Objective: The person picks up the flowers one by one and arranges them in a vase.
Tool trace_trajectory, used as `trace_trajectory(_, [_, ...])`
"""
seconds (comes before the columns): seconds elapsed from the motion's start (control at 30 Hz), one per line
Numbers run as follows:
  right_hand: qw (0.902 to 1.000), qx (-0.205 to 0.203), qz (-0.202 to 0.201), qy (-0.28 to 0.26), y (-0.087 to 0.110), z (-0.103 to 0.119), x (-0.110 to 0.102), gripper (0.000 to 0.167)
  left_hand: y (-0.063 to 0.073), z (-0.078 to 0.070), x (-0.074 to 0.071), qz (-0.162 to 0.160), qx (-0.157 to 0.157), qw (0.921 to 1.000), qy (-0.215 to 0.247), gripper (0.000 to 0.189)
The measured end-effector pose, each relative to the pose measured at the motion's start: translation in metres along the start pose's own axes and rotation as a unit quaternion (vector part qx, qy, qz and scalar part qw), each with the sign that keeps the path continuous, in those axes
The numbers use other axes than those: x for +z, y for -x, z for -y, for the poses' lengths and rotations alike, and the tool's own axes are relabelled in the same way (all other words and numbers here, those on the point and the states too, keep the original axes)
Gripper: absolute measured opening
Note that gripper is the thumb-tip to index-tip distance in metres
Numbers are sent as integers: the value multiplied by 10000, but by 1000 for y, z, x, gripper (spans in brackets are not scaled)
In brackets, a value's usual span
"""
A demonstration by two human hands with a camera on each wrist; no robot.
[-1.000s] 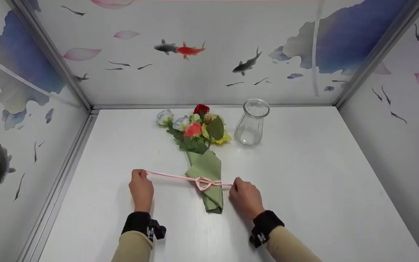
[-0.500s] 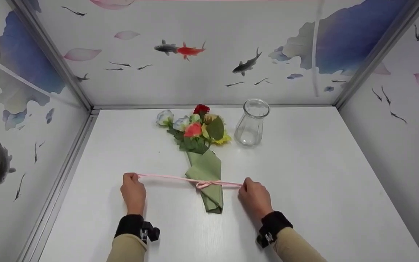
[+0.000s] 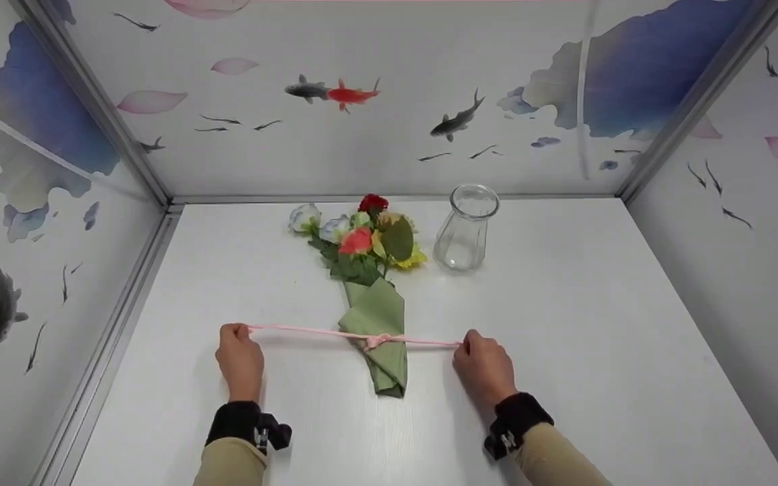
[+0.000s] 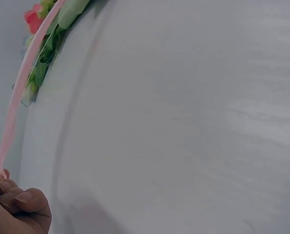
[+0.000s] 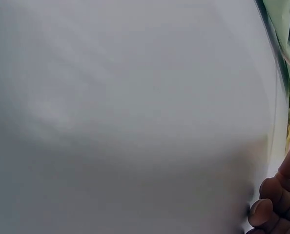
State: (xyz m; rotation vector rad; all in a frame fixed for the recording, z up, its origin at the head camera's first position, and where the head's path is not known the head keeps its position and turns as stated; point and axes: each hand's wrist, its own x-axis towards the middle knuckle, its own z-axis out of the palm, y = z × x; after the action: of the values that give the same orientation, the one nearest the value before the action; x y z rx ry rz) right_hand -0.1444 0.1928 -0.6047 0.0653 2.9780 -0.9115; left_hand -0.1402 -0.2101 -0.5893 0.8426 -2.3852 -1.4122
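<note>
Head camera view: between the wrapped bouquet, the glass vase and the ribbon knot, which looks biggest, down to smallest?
1. wrapped bouquet, far the largest.
2. glass vase, though it stands farther back, so it may look smaller than it is.
3. ribbon knot, tiny.

Bouquet (image 3: 372,283) lying mid-desk (image 3: 564,351), vase (image 3: 464,228) right of its blooms, ribbon (image 3: 308,333) across its wrap, left hand (image 3: 240,359) and right hand (image 3: 485,368) at either end

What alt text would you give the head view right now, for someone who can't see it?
Two hands pull a pink ribbon taut sideways, left hand and right hand each pinching an end, its knot cinched on a green-wrapped bouquet lying on a white table. An empty glass vase stands upright right of the flowers.
</note>
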Motion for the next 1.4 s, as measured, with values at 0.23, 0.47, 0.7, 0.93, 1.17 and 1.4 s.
trace_trajectory(0.23, [10000, 86, 0, -17, 0, -6, -4, 12, -1, 6, -7, 58, -57, 10000, 41, 30])
trace_trajectory(0.47, [9999, 105, -12, -72, 0, -12, -6, 13, -1, 9, -13, 65, 39, 10000, -11, 30])
trace_trajectory(0.7, [9998, 187, -23, -95, 0, -20, -10, 17, -3, 15, -20, 109, 76, 9998, -142, 31])
trace_trajectory(0.93, [9996, 265, -76, -57, -2, -28, -14, 16, -4, 23, -27, 125, 82, 9997, -215, 32])
trace_trajectory(1.17, [9991, 406, -79, -96, -1, -35, -19, 13, -4, 28, -37, 212, 147, 9987, -441, 33])
trace_trajectory(1.4, [9986, 512, -100, -69, 0, -42, -24, 13, -3, 35, -44, 100, 389, 9959, -805, 28])
